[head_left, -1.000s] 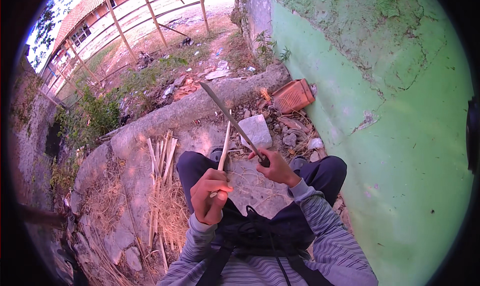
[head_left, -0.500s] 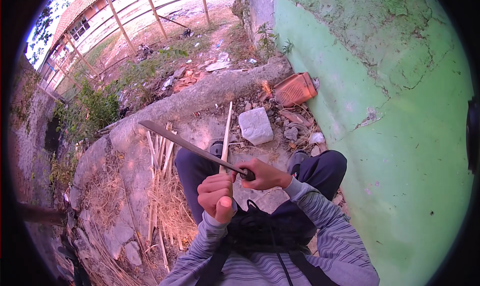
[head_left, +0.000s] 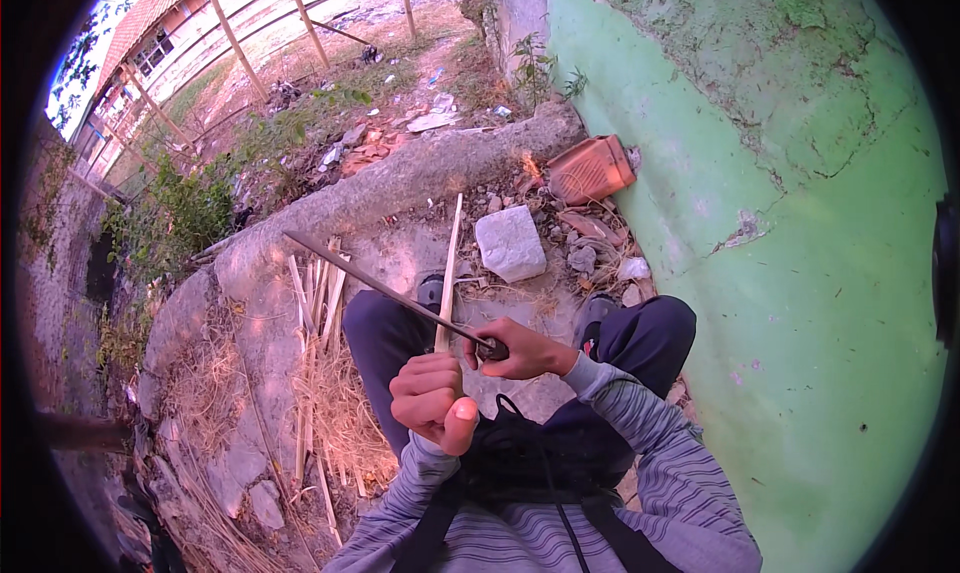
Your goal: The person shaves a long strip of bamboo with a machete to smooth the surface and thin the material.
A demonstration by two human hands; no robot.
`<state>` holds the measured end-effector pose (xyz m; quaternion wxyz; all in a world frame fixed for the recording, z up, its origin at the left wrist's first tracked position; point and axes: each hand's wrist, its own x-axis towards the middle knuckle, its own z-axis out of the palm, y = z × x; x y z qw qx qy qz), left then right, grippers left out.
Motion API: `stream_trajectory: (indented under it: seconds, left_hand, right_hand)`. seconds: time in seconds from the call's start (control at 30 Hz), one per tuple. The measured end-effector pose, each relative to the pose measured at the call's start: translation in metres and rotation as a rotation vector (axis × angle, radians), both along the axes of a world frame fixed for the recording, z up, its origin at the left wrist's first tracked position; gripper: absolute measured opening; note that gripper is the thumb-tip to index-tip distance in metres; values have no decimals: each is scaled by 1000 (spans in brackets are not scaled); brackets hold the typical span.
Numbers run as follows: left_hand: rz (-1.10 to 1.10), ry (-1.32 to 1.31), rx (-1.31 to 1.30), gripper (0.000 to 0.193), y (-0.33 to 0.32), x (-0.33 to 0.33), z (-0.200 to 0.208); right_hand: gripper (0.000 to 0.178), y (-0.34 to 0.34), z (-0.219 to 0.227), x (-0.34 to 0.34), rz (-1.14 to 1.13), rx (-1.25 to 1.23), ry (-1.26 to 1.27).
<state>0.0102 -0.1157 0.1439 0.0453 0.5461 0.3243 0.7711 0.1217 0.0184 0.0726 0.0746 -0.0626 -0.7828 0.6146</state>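
Note:
My right hand (head_left: 522, 349) is closed round the dark handle of a machete (head_left: 380, 286), whose long blade points up and to the left. Held in the closed fist of my left hand (head_left: 434, 397) is a pale wooden strip (head_left: 451, 263), probably bamboo, that runs away from me to a narrow tip. Near its lower end the blade crosses this strip, just above my left fist. The part of the strip inside the fist is hidden.
A pale stone block (head_left: 511, 245) lies beyond my feet, amid rubble. An orange roof tile (head_left: 591, 170) leans by the green wall (head_left: 790, 303) on the right. Split strips (head_left: 318, 298) and fibrous shavings (head_left: 345, 413) lie to the left. A low concrete ridge (head_left: 390, 188) runs across behind.
The machete blade has turned slightly, now showing a thinner edge, and its tip has shifted a little right and down. Both hands keep their holds, the left fist slightly lower.

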Motion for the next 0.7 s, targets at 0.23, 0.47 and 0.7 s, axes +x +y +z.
stream_trajectory:
  seconds: [0.23, 0.47, 0.7]
  left_hand:
    - [53, -23, 17, 44, 0, 0, -2]
    - [70, -38, 23, 47, -2, -5, -2]
    - [95, 32, -14, 56, 4, -1, 3]
  right_hand:
    - [9, 4, -22, -12, 8, -233, -83]
    - [8, -4, -19, -16, 10, -157, 44]
    - [11, 15, -45, -25, -105, -196, -118]
